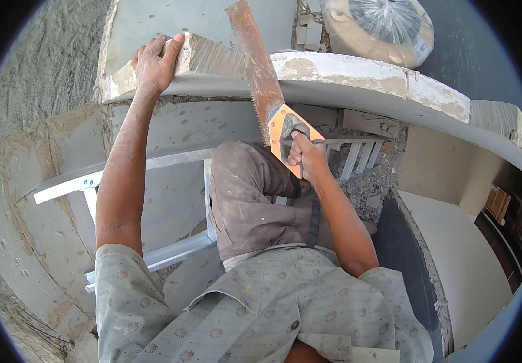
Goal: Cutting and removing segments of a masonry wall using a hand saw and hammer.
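My right hand (309,154) is closed round the orange and dark handle of a hand saw (259,66). The saw's long, rusty blade points away from me, with its teeth toward the left. It passes over the top of a pale, curved block wall (339,69), beside a rough, grooved block (215,58). I cannot tell whether the teeth touch the block. My left hand (154,66) rests on this block's left end, thumb and fingers apart.
An aluminium ladder (179,242) stands by my legs. Rubble (373,196) lies to the right, below the wall. Beyond the wall are a plastic-wrapped coil (382,27) and broken block pieces (313,36). A rough grey wall (37,72) rises at far left.
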### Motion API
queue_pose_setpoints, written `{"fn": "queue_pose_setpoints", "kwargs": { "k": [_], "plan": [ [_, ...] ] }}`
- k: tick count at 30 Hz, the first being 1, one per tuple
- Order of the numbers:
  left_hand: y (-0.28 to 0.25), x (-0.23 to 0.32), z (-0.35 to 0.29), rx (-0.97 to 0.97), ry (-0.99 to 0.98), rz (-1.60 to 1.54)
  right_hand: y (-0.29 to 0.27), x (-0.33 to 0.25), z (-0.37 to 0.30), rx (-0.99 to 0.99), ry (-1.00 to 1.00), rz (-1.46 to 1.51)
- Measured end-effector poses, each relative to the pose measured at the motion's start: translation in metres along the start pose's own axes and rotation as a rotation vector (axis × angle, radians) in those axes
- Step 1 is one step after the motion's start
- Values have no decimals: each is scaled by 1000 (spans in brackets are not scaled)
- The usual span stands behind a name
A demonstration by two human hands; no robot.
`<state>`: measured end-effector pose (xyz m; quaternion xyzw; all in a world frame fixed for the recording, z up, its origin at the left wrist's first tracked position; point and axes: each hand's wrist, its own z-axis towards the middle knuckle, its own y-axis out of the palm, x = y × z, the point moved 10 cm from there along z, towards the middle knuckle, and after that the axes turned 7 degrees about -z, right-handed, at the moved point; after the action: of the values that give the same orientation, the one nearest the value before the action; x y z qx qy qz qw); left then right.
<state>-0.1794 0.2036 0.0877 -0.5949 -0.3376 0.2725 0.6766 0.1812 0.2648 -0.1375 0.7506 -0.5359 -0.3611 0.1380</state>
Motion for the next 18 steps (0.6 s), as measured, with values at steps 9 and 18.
{"fn": "queue_pose_setpoints", "kwargs": {
  "k": [9, 18],
  "plan": [
    [8, -3, 4, -54, -2, -21, -28, 33, -39, 29, 110, -76],
    [5, -6, 5, -22, 20, -16, -23, 37, -56, 98, 88, -83]
  ]
}}
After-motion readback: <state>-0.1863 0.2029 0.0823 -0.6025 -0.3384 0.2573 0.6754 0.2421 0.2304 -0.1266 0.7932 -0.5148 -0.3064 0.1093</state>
